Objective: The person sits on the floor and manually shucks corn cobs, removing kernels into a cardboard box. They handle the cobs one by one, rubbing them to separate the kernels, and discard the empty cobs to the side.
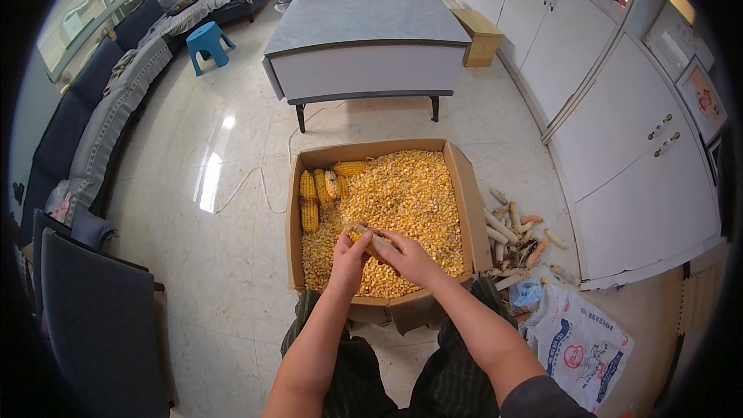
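Both of my hands hold one ear of corn (374, 245) above a cardboard box (477, 215) of loose yellow corn kernels (406, 191). My left hand (350, 261) grips the ear's left part, its thumb along the top. My right hand (409, 255) is on the right part, fingers bent over it; how many kernels remain on the ear is partly hidden. Several whole ears of corn (307, 186) lie inside the box at its upper left, one of them (350, 168) along the back wall.
Bare corncobs (502, 226) are heaped on the floor right of the box, above a printed white woven sack (580, 342). A grey-topped table (360, 17) stands beyond the box. White cabinets (633, 186) line the right; a dark chair (104, 325), a blue stool (209, 46) and a sofa (116, 110) are left.
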A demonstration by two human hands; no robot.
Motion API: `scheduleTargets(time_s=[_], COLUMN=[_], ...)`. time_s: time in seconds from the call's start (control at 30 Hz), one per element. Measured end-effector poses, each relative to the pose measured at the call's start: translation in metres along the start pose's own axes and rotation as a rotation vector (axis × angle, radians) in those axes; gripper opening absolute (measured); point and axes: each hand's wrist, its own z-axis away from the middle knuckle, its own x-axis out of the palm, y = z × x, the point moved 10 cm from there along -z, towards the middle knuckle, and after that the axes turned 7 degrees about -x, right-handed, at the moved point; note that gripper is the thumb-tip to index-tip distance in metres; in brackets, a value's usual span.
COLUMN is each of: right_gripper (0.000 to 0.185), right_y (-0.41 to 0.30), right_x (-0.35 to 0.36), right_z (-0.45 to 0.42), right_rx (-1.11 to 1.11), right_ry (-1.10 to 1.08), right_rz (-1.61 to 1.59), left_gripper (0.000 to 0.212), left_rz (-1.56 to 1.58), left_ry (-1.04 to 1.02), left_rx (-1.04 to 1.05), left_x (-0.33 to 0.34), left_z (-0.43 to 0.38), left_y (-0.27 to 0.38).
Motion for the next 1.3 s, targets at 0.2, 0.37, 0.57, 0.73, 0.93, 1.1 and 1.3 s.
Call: scheduleTargets(time_s=[0.2,0.37,0.57,0.73,0.93,1.1,1.3], right_gripper=[0.046,0.042,0.04,0.047,0.051,0.05,0.051], right_y=[-0.016,-0.026,-0.032,-0.026,-0.021,-0.022,-0.026], right_x=[0.01,0.013,0.013,-0.003,-0.017,-0.015,-0.008], right_z=[0.011,0.014,0.016,0.012,0.013,0.015,0.017], right_rx=[-0.033,-0.079,-0.082,0.016,0.016,0.005,-0.031], right_ry=[0.0,0.043,0.126,0.192,0.275,0.262,0.26], right_rz=[0.398,0.526,0.546,0.563,0.547,0.505,0.355], left_gripper=[0.021,0.02,0.02,0.022,0.027,0.025,0.026], left_rz=[-0.063,0.0,-0.089,0.067,-0.06,-0.133,-0.256], left_ry=[0.13,0.191,0.26,0.156,0.062,0.119,0.223], left_rx=[0.116,0.086,0.129,-0.005,-0.011,0.116,0.182], left_x=[-0.011,-0.011,-0.014,-0.015,0.004,0.004,-0.004], left_z=[0.002,0.006,0.007,0.004,0.006,0.005,0.005], left_y=[0.001,0.001,0.005,-0.003,-0.001,0.0,0.004])
